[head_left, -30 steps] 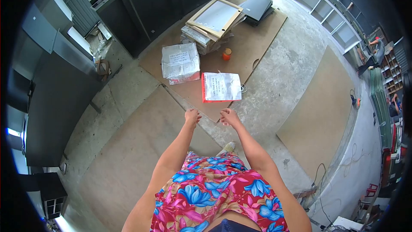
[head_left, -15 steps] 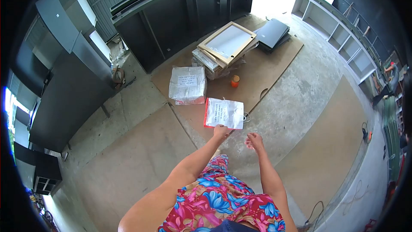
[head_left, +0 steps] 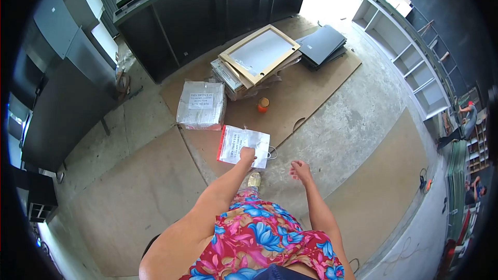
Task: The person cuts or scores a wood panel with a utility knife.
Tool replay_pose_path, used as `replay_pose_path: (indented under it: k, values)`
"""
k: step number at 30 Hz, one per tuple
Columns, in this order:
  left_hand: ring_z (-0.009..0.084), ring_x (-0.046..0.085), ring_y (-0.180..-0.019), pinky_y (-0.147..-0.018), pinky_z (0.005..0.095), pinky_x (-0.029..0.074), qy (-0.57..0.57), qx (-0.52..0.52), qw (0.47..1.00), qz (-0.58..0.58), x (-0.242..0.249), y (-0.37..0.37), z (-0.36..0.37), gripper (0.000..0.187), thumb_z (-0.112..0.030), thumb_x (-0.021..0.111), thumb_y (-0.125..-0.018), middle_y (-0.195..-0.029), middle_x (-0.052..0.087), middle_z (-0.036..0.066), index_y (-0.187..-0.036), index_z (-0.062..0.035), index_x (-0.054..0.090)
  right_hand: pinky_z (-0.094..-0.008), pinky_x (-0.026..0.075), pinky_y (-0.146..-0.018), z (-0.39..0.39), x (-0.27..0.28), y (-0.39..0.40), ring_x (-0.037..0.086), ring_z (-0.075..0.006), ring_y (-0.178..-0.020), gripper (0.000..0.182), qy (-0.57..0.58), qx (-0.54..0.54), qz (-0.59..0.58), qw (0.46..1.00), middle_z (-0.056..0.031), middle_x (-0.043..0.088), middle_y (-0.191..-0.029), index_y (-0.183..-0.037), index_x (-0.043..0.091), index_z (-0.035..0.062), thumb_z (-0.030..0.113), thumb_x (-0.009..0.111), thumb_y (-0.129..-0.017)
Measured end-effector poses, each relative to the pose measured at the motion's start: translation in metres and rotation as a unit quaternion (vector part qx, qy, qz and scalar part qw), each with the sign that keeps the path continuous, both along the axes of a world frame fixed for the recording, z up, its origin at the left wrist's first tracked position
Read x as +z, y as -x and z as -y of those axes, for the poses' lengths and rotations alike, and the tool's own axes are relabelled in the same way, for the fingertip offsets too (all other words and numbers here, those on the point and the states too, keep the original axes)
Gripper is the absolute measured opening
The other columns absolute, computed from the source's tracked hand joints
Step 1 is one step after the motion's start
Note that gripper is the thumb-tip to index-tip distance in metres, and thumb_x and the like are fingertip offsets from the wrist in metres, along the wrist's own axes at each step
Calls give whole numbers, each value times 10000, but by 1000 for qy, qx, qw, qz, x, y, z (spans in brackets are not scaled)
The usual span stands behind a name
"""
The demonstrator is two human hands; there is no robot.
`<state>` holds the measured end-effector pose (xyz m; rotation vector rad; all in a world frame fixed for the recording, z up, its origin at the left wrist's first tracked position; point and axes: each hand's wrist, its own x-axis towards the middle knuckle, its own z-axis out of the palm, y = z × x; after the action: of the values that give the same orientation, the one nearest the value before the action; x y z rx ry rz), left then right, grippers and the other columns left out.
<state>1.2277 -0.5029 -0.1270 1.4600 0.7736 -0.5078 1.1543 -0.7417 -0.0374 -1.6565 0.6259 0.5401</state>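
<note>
My left hand (head_left: 248,155) is closed, knuckles up, and overlaps a white bag (head_left: 233,141) in the view. The bag has a red edge, printed lettering and a pale loop at its right side. What the fingers hold, if anything, is hidden. My right hand (head_left: 300,170) hangs over bare concrete to the right of the bag, fingers loosely bent and apart, with nothing visible in it. Beyond the bag is a taped carton (head_left: 202,119) with a printed label. An orange jar-like container (head_left: 263,105) stands to the carton's right.
Framed panels (head_left: 263,54) are stacked behind the carton, beside dark panels (head_left: 322,44). A long black cabinet (head_left: 192,21) lines the back. White shelving (head_left: 410,54) stands at right, with a person (head_left: 468,120) near it. Brown sheets (head_left: 140,197) cover parts of the floor.
The scene has shifted left in view. My left hand now overlaps the bag's middle instead of its lower edge. My right hand's fingers have loosened, and a shoe has come into view below the bag.
</note>
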Motion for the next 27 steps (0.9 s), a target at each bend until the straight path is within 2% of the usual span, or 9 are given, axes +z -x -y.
replay_pose_path:
  k: [4,6,8,14,17,19,21,24,27]
  values:
    - [267,576,-456,-365,338,418,-64,62,993,75,2,-39,32,170,-86,476,-684,-604,571,153,-704,61,559,-252,462,-454,26,-4,-35,579,-145,-582,283,-7,-13,0,1000,-65,578,-748,-1005,530,44,246,552,-807]
    - [279,565,-440,-377,348,430,-42,-47,993,96,-4,-58,31,215,-93,486,-689,-629,573,174,-791,76,571,-252,462,-453,29,-1,-59,576,-141,-570,264,-16,21,4,1000,-61,577,-731,-981,537,45,243,553,-806]
    - [281,577,-465,-379,348,434,-35,32,997,64,0,-71,40,223,-88,483,-691,-641,576,174,-814,73,576,-253,454,-433,27,-3,-83,570,-136,-551,234,-7,29,-12,999,-59,575,-714,-948,543,45,229,551,-805]
    - [234,601,-593,-378,300,404,10,90,995,53,-9,-112,38,222,-128,533,-735,-729,550,97,-925,-16,547,-245,458,-454,19,-8,-160,574,-128,-565,262,-7,116,8,993,-56,583,-740,-996,549,53,232,548,-806]
    - [206,586,-561,-366,255,379,0,126,992,31,27,-134,49,183,-130,521,-755,-700,532,74,-914,-40,531,-240,458,-463,17,12,-194,578,-123,-581,282,9,165,32,986,-61,587,-760,-1007,544,39,240,544,-810]
    - [200,577,-541,-362,254,377,-3,134,990,47,14,-153,62,157,-126,515,-759,-680,528,67,-895,-48,527,-236,457,-466,26,12,-213,580,-121,-588,288,21,194,57,979,-62,587,-764,-1011,543,34,242,542,-812]
    - [191,558,-502,-358,258,376,17,165,985,49,9,-173,87,119,-118,518,-755,-648,522,56,-863,-67,524,-230,455,-471,45,17,-229,580,-123,-597,292,25,221,70,972,-59,587,-764,-1011,547,33,247,540,-813]
    - [205,594,-544,-357,258,390,9,161,986,51,19,-196,141,215,-117,514,-745,-722,569,109,-912,17,535,-230,456,-472,91,24,-250,577,-117,-592,288,17,228,53,972,-51,585,-753,-1007,554,39,250,540,-811]
    - [184,553,-502,-370,261,379,5,139,990,22,24,-219,211,108,-155,516,-766,-653,522,47,-853,-92,525,-232,456,-473,158,30,-271,574,-115,-588,275,46,227,41,972,-42,583,-740,-990,561,47,249,541,-805]
